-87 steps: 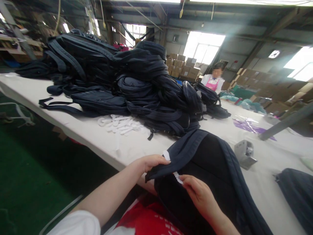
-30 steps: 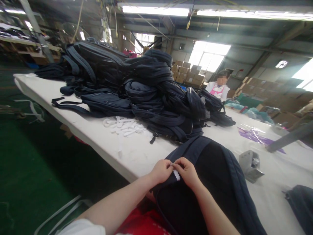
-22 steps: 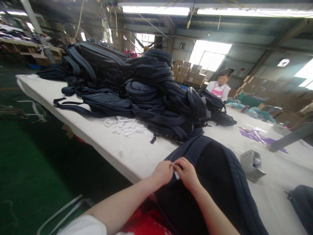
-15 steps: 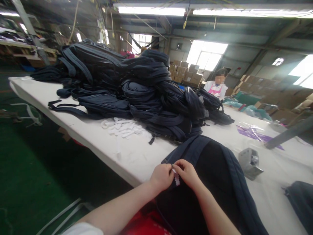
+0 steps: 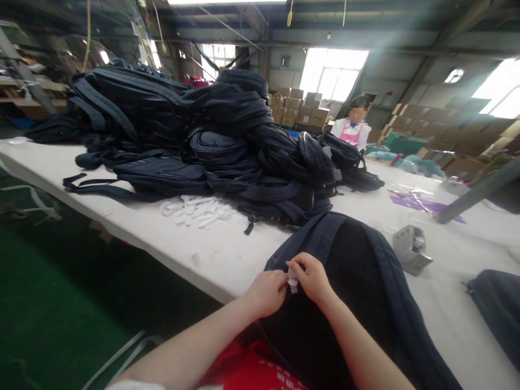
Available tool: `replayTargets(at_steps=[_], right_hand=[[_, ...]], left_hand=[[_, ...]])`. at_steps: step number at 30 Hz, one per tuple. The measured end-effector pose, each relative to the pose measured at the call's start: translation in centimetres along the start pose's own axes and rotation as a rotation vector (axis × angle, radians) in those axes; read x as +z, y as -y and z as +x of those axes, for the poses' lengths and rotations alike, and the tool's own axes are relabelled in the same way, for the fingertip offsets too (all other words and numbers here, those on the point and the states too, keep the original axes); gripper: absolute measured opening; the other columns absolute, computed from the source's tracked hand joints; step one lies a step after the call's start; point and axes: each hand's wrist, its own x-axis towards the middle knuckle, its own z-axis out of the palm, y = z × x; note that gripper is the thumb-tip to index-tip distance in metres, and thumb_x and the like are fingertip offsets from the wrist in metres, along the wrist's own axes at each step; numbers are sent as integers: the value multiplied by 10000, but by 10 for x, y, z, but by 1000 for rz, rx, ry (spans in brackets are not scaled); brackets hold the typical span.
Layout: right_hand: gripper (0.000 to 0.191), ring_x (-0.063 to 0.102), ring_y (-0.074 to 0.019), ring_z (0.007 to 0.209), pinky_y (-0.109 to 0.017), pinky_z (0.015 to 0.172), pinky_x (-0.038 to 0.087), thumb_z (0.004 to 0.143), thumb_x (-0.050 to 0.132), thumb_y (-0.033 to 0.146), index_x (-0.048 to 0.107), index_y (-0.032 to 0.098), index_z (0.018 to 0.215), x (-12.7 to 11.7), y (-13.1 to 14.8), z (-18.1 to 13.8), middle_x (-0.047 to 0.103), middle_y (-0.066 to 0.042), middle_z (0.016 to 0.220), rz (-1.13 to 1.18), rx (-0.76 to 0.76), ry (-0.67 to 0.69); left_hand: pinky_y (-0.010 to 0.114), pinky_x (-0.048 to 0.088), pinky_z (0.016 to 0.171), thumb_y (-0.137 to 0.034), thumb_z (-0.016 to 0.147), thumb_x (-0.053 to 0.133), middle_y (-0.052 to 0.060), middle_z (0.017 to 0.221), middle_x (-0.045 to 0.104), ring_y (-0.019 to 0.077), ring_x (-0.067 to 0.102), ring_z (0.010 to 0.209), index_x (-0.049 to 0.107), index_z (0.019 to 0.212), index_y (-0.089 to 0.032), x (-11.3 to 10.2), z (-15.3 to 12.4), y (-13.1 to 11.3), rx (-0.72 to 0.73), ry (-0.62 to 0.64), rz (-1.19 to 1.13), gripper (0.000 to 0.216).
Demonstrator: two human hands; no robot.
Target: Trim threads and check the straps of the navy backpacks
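Note:
A dark navy backpack [image 5: 357,281] lies on the white table [image 5: 170,238] in front of me, hanging over its near edge. My left hand [image 5: 266,292] and my right hand [image 5: 311,279] meet at the bag's upper left corner. Both pinch a small white tag [image 5: 292,282] there, against the bag's strap edge. Most of the tag is hidden by my fingers.
A tall heap of dark backpacks [image 5: 195,141] fills the table's far left. Several white tags [image 5: 199,208] lie loose before it. A grey tape dispenser [image 5: 410,249] sits to the right, purple plastic [image 5: 418,203] beyond it. Another person [image 5: 353,127] stands far across. Another bag [image 5: 495,309] lies at right.
My hands came together at the bag's corner and stay pinched on the white tag. The visible part of the tag has shrunk between my fingers. The view shifted slightly.

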Motion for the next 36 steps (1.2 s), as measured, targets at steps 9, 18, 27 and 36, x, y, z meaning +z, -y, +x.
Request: replayTargets(at_steps=[9,18,27,36], right_hand=[[333,578,-176,680,-297,652,458,885,508,481,627,201,748,-9,-4,3,634,-32,722,103,92,42],[339,585,-189,708,-314,677,462,889,515,484,651,199,766,-9,-17,-5,643,-44,752,106,99,0],[302,591,-186,703,-313,665,471,910,509,430,646,207,759,-34,11,-16,639,-45,754,-5,29,-28],[245,614,-267,1074,-397,919,525,848,607,366,661,270,1068,-36,29,-108,637,-92,1195,-355,-22,139]], left_hand=[[278,439,733,-274,920,382,40,876,690,191,624,827,664,872,-208,-1,5,0,-83,-48,-159,294],[267,454,744,-187,760,449,14,916,715,190,634,846,688,922,-213,-11,5,1,-143,-1,-382,290],[290,466,869,-227,745,553,36,1068,695,204,626,964,650,1073,-207,-21,-5,-4,-81,-22,-409,343],[273,439,761,-220,900,420,44,865,686,181,616,834,643,819,-191,-1,1,5,-78,-103,-284,239]])
